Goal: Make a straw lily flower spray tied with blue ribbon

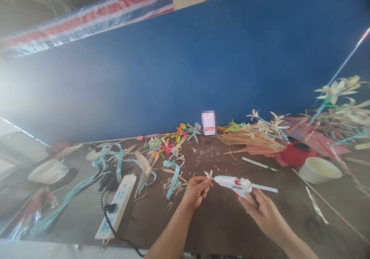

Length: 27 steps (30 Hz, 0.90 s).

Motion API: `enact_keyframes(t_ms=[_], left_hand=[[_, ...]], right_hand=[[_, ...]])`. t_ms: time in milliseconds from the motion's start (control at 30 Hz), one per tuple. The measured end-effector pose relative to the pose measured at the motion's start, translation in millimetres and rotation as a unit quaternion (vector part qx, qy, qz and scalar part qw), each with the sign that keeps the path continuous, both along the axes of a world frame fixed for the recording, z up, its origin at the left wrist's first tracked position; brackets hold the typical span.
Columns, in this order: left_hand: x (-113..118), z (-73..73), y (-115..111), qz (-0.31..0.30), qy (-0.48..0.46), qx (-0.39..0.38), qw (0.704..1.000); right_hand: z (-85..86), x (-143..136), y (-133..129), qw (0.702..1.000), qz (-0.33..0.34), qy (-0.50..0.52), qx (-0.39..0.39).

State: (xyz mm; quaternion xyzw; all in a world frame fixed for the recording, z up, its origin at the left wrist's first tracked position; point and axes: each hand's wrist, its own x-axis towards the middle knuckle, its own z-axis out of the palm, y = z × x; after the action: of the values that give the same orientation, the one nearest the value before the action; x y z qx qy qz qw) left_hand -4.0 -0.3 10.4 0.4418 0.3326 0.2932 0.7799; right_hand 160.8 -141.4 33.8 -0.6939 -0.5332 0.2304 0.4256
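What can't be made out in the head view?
All in head view:
- Card: print, pixelated.
- Glue gun: handle, partly behind right hand.
- Pale flower: pinched part, behind left hand.
- Black cable: far end, beyond bottom edge.

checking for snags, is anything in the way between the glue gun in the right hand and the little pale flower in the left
Nothing visible: the glue gun in the right hand has its nozzle right by the flower in the left hand. The power strip and pen lie clear of that gap.
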Motion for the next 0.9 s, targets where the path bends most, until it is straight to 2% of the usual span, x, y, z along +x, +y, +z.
enact_keyframes(t_ms=[600, 900], left_hand=[[0, 0.6, 0, 0.012, 0.008, -0.006, 1.000], [0, 0.7, 0, 0.010, 0.005, -0.006, 1.000]], right_hand=[[4.0, -1, 1, 1.000, 0.010, 0.014, 0.004], [8.6, -3, 1, 1.000, -0.007, 0.008, 0.002]])
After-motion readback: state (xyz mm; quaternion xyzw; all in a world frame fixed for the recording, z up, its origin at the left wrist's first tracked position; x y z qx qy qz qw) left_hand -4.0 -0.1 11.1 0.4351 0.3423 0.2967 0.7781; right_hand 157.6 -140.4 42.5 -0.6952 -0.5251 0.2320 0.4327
